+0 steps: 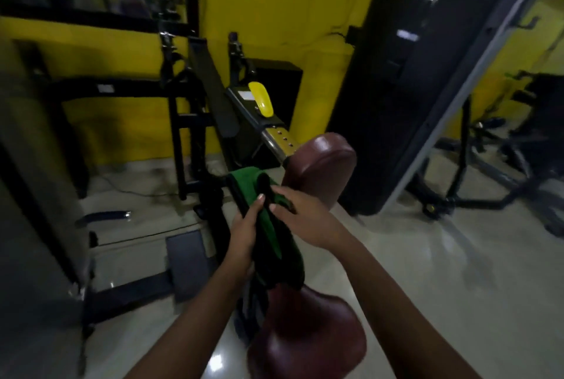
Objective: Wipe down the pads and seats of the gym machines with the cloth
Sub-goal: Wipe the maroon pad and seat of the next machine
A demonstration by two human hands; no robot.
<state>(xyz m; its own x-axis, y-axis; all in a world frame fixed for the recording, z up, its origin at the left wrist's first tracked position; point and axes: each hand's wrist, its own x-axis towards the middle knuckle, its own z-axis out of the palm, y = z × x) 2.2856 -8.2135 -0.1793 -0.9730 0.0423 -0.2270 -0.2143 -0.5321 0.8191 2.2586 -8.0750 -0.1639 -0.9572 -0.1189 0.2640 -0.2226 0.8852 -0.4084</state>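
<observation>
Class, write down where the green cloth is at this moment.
In the head view, the green cloth is at centre frame, held by both the left hand and the right hand, above the maroon seat and just short of the maroon pad.

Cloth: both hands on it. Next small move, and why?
Probably lower the green cloth onto the maroon seat just below: left hand and right hand both grip it bunched, spread on neither the seat nor the upper pad.
</observation>
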